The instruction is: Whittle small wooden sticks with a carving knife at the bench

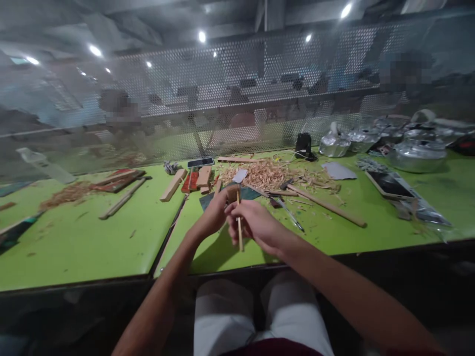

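A thin wooden stick (240, 236) stands nearly upright in front of me, above the near edge of the green table (122, 247). My right hand (260, 220) pinches it, fingers closed. My left hand (215, 212) is closed right beside it, touching the right fingers. At the top of the left fingers shows a small brown piece (233, 193); its kind is not clear. Just beyond the hands lie a dark green sheet (206, 200), a hammer (326, 205) with a long wooden handle and a pen (291, 215).
Wood shavings (263, 174) are heaped behind the hands. Wooden blocks (173, 185) and a phone (201, 162) lie left of the heap. Silver kettles (417, 154) and another phone (390, 185) are at right. A perforated metal screen (230, 99) rises behind; people are beyond it.
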`<state>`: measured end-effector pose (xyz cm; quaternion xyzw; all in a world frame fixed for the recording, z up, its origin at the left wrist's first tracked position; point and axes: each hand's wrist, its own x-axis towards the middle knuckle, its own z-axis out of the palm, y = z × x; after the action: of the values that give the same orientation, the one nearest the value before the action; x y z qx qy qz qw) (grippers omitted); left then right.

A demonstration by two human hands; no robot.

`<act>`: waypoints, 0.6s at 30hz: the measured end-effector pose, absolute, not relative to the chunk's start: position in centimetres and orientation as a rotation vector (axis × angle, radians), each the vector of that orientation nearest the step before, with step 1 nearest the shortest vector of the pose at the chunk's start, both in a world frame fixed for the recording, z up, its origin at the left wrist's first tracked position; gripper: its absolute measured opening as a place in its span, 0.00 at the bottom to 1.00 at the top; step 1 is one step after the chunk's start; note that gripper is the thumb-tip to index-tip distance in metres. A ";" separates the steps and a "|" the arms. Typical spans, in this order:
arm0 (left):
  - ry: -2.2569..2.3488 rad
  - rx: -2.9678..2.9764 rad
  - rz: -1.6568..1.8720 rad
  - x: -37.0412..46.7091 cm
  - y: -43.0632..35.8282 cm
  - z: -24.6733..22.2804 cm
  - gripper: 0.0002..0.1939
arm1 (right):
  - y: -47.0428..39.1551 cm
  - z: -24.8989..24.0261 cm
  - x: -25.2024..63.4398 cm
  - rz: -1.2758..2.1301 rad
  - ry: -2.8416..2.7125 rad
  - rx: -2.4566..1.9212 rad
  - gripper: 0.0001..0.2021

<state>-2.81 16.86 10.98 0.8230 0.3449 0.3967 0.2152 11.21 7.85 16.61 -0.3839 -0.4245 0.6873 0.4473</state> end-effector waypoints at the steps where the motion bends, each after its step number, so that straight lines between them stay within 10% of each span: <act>1: 0.937 2.263 1.078 -3.0 17.0 11.0 0.04 | 7.8 17.1 11.8 1.681 -1.058 -0.984 0.02; 18: 0.896 2.834 1.472 -1.0 21.5 18.3 0.16 | 14.2 24.2 14.2 0.528 -2.231 -1.438 0.16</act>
<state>-0.97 21.54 18.34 0.8512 0.2690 0.4422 -0.0874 14.21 14.23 24.20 -0.5187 -0.8050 0.1906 0.2159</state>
